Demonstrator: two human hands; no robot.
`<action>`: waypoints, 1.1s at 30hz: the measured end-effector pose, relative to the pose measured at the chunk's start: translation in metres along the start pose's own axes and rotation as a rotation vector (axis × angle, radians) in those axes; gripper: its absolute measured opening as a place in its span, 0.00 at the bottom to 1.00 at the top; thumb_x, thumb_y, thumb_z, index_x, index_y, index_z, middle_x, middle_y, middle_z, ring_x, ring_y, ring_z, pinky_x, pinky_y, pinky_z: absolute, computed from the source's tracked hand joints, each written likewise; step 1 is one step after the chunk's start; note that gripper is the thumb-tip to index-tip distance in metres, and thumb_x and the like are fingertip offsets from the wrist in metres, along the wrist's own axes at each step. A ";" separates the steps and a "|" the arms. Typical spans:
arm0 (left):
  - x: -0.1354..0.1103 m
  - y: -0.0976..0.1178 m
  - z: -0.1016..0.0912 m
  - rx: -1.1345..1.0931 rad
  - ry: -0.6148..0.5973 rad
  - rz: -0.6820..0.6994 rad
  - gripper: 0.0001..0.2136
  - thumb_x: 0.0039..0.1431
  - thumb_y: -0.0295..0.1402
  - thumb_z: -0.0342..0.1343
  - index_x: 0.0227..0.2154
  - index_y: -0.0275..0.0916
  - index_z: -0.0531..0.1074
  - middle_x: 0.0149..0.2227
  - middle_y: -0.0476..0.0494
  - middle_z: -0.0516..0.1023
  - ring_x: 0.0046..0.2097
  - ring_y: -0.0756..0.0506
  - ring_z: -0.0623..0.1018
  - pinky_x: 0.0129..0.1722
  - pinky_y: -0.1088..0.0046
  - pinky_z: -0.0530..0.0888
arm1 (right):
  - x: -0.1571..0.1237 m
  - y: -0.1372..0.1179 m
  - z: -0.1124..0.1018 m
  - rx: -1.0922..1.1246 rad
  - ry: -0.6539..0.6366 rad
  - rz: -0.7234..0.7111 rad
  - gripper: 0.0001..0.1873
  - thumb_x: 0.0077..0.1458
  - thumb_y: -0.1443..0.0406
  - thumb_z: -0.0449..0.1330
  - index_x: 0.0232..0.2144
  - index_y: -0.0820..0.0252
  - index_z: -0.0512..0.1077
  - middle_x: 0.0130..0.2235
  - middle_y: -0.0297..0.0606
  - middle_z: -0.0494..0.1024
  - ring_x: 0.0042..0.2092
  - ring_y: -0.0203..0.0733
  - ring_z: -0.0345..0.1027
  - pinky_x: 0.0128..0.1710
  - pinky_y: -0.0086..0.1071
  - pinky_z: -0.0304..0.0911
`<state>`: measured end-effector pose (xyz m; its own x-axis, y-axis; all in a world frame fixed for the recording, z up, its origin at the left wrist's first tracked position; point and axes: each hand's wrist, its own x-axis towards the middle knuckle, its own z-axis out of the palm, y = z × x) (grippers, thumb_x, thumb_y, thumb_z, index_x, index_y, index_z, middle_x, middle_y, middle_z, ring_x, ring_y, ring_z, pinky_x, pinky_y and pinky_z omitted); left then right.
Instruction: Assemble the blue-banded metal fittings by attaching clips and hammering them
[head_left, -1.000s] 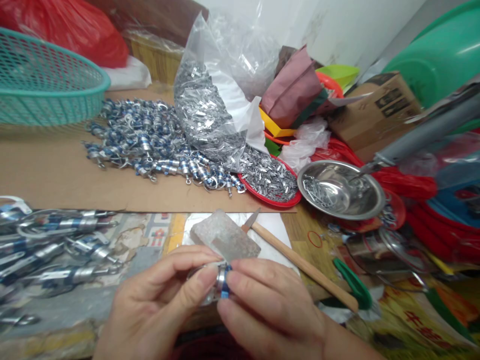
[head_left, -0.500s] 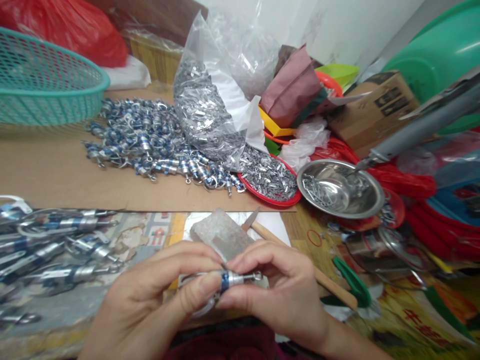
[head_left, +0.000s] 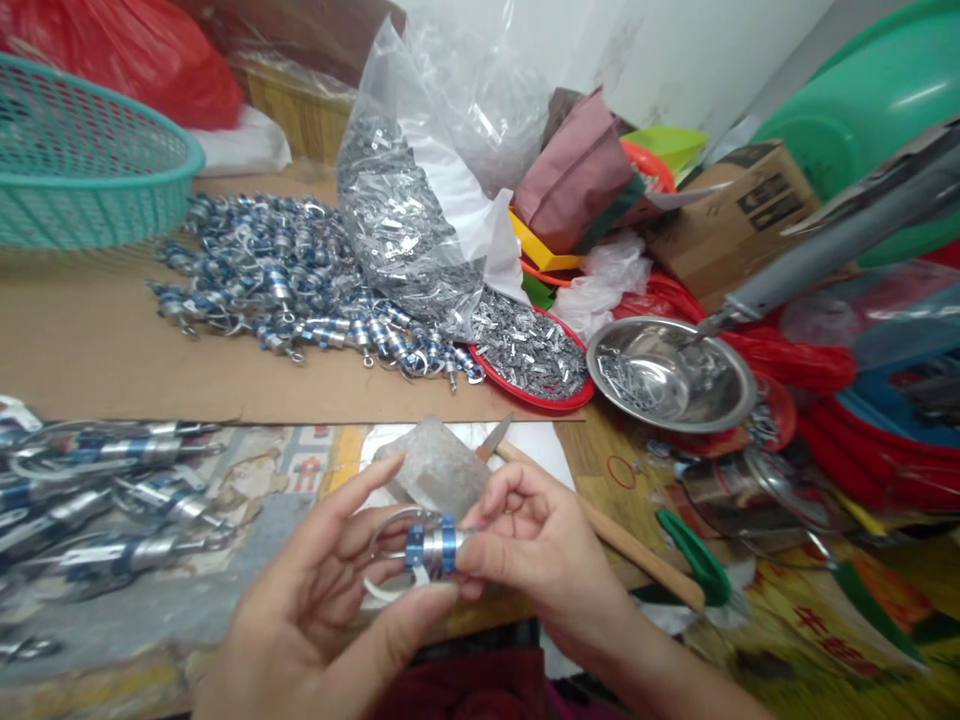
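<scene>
two hands are at work near the close edge of the desk (head_left: 592, 468), with one blue-and-silver metal fitting (head_left: 433, 548) between them. the right hand (head_left: 544, 550) pinches the fitting's right end between thumb and fingers. the left hand (head_left: 300, 610) is loosely spread around the looped end, index finger raised and thumb held apart; whether its other fingers touch the fitting from behind, i cannot tell. just beyond lies a grey block (head_left: 435, 465), with a knife blade (head_left: 496, 436) beside it and a wooden stick (head_left: 645, 563) slanting off to the right. more fittings (head_left: 131, 500) lie at the left. farther back, a heap of similar pieces (head_left: 277, 270) sits on cardboard (head_left: 97, 370), against a clear bag (head_left: 405, 220) of small metal parts. next to that stand a red dish (head_left: 571, 404) of such parts and a steel bowl (head_left: 679, 428).
</scene>
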<state>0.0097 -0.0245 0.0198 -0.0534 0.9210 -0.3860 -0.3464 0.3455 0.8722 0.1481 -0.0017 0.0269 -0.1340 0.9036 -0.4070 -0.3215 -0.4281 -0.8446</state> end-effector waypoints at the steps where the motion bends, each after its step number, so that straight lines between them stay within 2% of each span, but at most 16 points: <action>1: -0.001 -0.002 0.000 0.006 -0.001 0.013 0.32 0.34 0.41 0.70 0.47 0.54 0.67 0.35 0.56 0.81 0.39 0.47 0.80 0.37 0.82 0.76 | -0.001 0.003 0.000 0.003 -0.006 0.003 0.28 0.24 0.63 0.75 0.23 0.61 0.60 0.19 0.28 0.74 0.18 0.30 0.68 0.19 0.21 0.65; 4: 0.002 -0.005 -0.001 0.046 -0.008 0.029 0.34 0.39 0.40 0.67 0.52 0.53 0.62 0.35 0.54 0.80 0.40 0.46 0.80 0.38 0.81 0.76 | -0.002 0.004 -0.006 -0.100 -0.086 0.011 0.27 0.32 0.56 0.72 0.26 0.59 0.59 0.21 0.27 0.72 0.20 0.32 0.70 0.19 0.24 0.67; 6: 0.006 -0.004 -0.004 0.070 -0.032 0.009 0.35 0.40 0.39 0.67 0.53 0.51 0.60 0.34 0.53 0.80 0.40 0.46 0.79 0.39 0.80 0.76 | 0.006 -0.005 -0.018 -0.374 -0.096 -0.118 0.22 0.40 0.53 0.67 0.29 0.60 0.63 0.24 0.30 0.73 0.22 0.34 0.70 0.21 0.27 0.68; 8: 0.011 -0.002 -0.006 0.092 -0.078 -0.023 0.35 0.41 0.37 0.67 0.54 0.49 0.60 0.33 0.53 0.80 0.40 0.46 0.79 0.39 0.79 0.76 | 0.024 -0.024 -0.038 -0.888 0.074 -0.402 0.13 0.53 0.56 0.59 0.34 0.61 0.67 0.30 0.36 0.76 0.28 0.36 0.73 0.29 0.30 0.69; 9: 0.014 -0.001 -0.007 0.095 -0.110 -0.037 0.36 0.41 0.36 0.67 0.54 0.49 0.59 0.32 0.52 0.80 0.38 0.46 0.79 0.38 0.78 0.76 | 0.036 -0.035 -0.051 -1.203 0.271 -0.598 0.10 0.58 0.60 0.54 0.37 0.61 0.69 0.35 0.38 0.76 0.34 0.37 0.73 0.36 0.31 0.69; 10: 0.016 0.000 -0.009 0.090 -0.143 -0.050 0.36 0.42 0.36 0.67 0.55 0.48 0.58 0.32 0.52 0.80 0.37 0.46 0.80 0.37 0.78 0.76 | 0.050 -0.046 -0.064 -1.549 0.422 -0.651 0.11 0.62 0.65 0.49 0.42 0.60 0.69 0.43 0.41 0.75 0.44 0.37 0.71 0.45 0.32 0.66; 11: 0.019 0.001 -0.010 0.077 -0.174 -0.064 0.36 0.42 0.35 0.66 0.55 0.48 0.58 0.31 0.53 0.80 0.35 0.47 0.80 0.36 0.78 0.76 | 0.065 -0.057 -0.078 -1.653 0.459 -0.627 0.12 0.62 0.68 0.48 0.44 0.62 0.69 0.47 0.43 0.74 0.49 0.40 0.68 0.50 0.34 0.62; 13: 0.024 0.002 -0.012 0.049 -0.238 -0.090 0.36 0.44 0.33 0.66 0.56 0.47 0.56 0.29 0.53 0.79 0.34 0.47 0.80 0.36 0.77 0.75 | 0.094 -0.073 -0.101 -1.790 0.468 -0.545 0.12 0.60 0.70 0.51 0.43 0.63 0.71 0.46 0.45 0.74 0.49 0.43 0.67 0.51 0.37 0.61; 16: 0.031 0.002 -0.017 0.039 -0.328 -0.112 0.37 0.45 0.33 0.65 0.58 0.45 0.54 0.30 0.50 0.79 0.34 0.46 0.80 0.36 0.73 0.76 | 0.123 -0.083 -0.119 -1.938 0.430 -0.410 0.11 0.59 0.65 0.55 0.44 0.61 0.69 0.47 0.42 0.72 0.46 0.43 0.68 0.46 0.41 0.65; 21: 0.038 0.005 -0.019 0.048 -0.337 -0.159 0.36 0.45 0.31 0.65 0.57 0.43 0.55 0.28 0.50 0.78 0.29 0.48 0.79 0.31 0.74 0.75 | 0.134 -0.086 -0.118 -2.092 0.294 -0.331 0.15 0.59 0.62 0.56 0.47 0.62 0.67 0.48 0.42 0.70 0.45 0.43 0.68 0.43 0.41 0.66; 25: 0.039 0.009 -0.017 0.036 -0.358 -0.188 0.38 0.44 0.30 0.65 0.57 0.43 0.52 0.30 0.49 0.80 0.33 0.46 0.80 0.35 0.72 0.75 | 0.136 -0.090 -0.119 -2.097 0.243 -0.349 0.14 0.59 0.62 0.55 0.46 0.62 0.67 0.48 0.42 0.70 0.45 0.42 0.68 0.43 0.41 0.66; 33: 0.035 0.012 -0.012 0.053 -0.303 -0.171 0.42 0.39 0.30 0.67 0.58 0.41 0.50 0.26 0.53 0.79 0.29 0.47 0.80 0.32 0.74 0.75 | 0.135 -0.082 -0.126 -1.845 0.337 -0.513 0.13 0.59 0.62 0.55 0.45 0.63 0.68 0.46 0.40 0.71 0.45 0.42 0.68 0.43 0.42 0.66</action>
<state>-0.0076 0.0094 0.0127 0.2845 0.8577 -0.4282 -0.2772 0.5012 0.8197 0.2749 0.1531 -0.0027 -0.1336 0.9851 0.1086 0.9880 0.1410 -0.0636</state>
